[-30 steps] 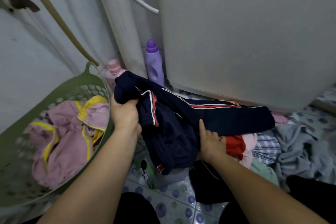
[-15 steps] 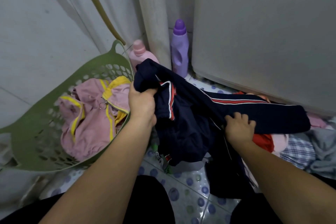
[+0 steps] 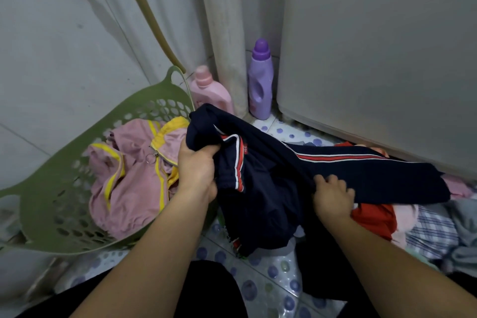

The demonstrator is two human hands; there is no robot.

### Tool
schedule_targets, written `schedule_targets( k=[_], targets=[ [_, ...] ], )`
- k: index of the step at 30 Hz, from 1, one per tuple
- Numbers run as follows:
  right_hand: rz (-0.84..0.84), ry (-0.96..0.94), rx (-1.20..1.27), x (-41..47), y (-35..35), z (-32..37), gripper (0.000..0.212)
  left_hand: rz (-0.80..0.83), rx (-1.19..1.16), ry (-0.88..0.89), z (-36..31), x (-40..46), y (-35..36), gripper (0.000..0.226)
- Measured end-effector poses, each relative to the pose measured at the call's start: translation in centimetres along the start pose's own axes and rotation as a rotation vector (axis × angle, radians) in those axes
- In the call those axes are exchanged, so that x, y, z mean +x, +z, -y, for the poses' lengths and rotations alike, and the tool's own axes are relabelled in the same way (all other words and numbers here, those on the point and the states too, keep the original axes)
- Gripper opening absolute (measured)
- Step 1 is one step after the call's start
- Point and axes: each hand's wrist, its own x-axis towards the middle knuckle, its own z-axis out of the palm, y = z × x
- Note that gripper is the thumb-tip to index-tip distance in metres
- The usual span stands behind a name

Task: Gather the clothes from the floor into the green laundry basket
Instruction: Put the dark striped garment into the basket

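Navy track trousers (image 3: 278, 178) with red and white side stripes hang between my hands, lifted off the floor. My left hand (image 3: 197, 169) grips the waistband end right at the rim of the green laundry basket (image 3: 62, 183). My right hand (image 3: 331, 193) grips a leg of the trousers lower down, fingers curled into the cloth. Inside the basket lies a pink garment with yellow trim (image 3: 129, 175). More clothes are piled on the floor at the right: a red piece (image 3: 376, 219), a checked cloth (image 3: 433, 232) and grey fabric (image 3: 464, 224).
A pink bottle (image 3: 210, 90) and a purple bottle (image 3: 260, 80) stand against the wall behind the basket. A grey appliance (image 3: 374, 59) fills the upper right. A beige hose (image 3: 152, 20) runs down to the basket's handle. The floor has blue-dotted tiles (image 3: 271, 284).
The view has shifted slightly and the basket sits more in frame. My right hand has closed further on the trouser leg; the left hand keeps its grip near the basket rim.
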Motion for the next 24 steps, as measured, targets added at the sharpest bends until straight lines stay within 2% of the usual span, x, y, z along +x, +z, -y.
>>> schedule_targets(
  k=[3,9,11,13,16,19,24],
  targets=[
    [0.055,0.042,0.158,0.7,-1.5,0.0,0.03,-0.008,0.013,0.011,-0.1,0.3,-0.4,0.039],
    [-0.036,0.178,0.992,-0.6,-9.2,3.6,0.022,-0.066,-0.011,0.027,-0.3,0.8,-0.5,0.034],
    [-0.009,0.17,1.358,-1.7,-12.5,6.2,0.01,-0.07,-0.018,0.022,-0.8,0.4,-0.7,0.032],
    [0.072,0.118,1.7,-2.9,-15.6,8.6,0.012,-0.073,-0.028,0.04,-1.7,0.1,-0.8,0.048],
    [0.209,-0.029,2.053,-4.9,-20.2,11.7,0.021,-0.096,-0.063,0.134,-4.3,-0.8,-1.4,0.064],
    [0.384,-0.185,2.265,-6.9,-23.8,15.0,0.023,-0.119,-0.152,0.24,-8.1,-1.7,-2.5,0.068],
    [0.619,-0.368,2.352,-9.6,-28.7,21.3,0.021,-0.198,-0.307,0.435,-14.3,-2.2,-6.6,0.064]
  ],
)
